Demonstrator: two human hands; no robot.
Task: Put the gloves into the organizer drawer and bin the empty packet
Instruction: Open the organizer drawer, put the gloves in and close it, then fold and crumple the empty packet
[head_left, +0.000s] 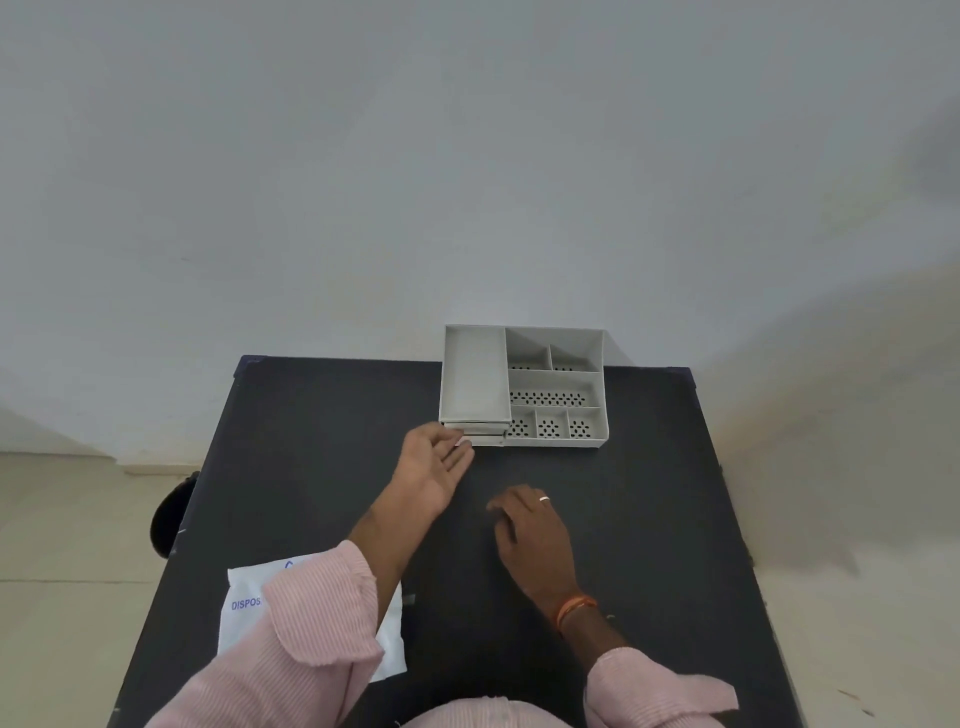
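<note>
Dark table (322, 415) against pale wall (363, 156), beige floor (62, 519).
</note>
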